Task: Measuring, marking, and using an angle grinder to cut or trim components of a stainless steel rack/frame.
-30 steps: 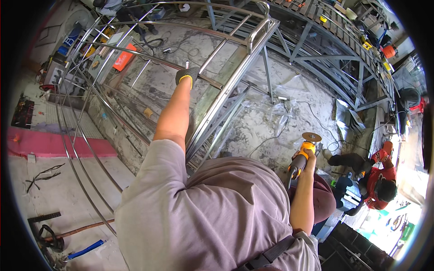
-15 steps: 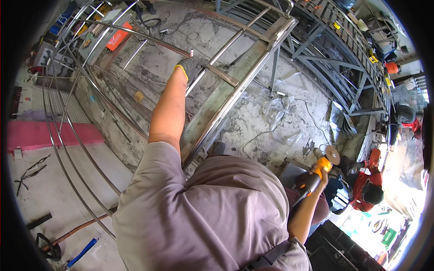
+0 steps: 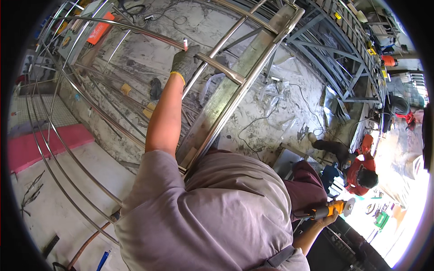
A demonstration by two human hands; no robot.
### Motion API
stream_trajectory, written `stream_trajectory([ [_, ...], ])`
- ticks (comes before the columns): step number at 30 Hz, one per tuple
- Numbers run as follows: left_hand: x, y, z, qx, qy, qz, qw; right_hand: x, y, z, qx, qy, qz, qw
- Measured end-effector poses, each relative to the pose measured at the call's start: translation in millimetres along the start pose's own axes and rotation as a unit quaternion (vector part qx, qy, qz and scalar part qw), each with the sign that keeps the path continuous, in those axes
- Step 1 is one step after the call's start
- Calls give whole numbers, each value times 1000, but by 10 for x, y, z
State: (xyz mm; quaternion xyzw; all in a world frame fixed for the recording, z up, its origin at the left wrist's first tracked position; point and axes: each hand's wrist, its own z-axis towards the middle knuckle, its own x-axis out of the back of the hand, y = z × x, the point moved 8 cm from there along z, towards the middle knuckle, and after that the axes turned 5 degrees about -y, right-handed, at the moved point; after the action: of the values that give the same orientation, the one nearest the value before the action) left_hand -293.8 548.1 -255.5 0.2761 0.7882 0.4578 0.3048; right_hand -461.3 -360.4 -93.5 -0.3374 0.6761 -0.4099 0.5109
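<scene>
My left hand (image 3: 186, 62), in a dark glove with a yellow cuff, reaches forward and is closed on a shiny metal tube frame (image 3: 221, 67), where a crossbar meets a long rail. A small white and red object (image 3: 185, 44) stands up beside the gloved fingers; its kind is too small to tell. Low on my right side, my bare right hand (image 3: 326, 221) is wrapped around an orange and black angle grinder (image 3: 335, 208). The grinder's round disc (image 3: 349, 207) points outward to the right, apart from the frame.
Long curved metal tubes (image 3: 68, 153) sweep along my left. Grey steel trusses (image 3: 334, 58) are stacked at the far right. Cables (image 3: 266, 118) and plastic scraps lie on the stained floor. A person in red (image 3: 361, 174) crouches at the right. An orange box (image 3: 100, 28) sits far left.
My right hand has swung the grinder down and back, farther to the right. My left hand stays on the frame. The view has shifted, and the person in red now shows an outstretched leg.
</scene>
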Motion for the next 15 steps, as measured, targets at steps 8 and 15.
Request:
stream_trajectory([
  [8,500,-284,334,-135,-25,84,987,73,272,-68,-46,-19,89,995],
  [15,123,-40,-175,36,27,-14,999,-128,327,-114,-55,17,103,993],
])
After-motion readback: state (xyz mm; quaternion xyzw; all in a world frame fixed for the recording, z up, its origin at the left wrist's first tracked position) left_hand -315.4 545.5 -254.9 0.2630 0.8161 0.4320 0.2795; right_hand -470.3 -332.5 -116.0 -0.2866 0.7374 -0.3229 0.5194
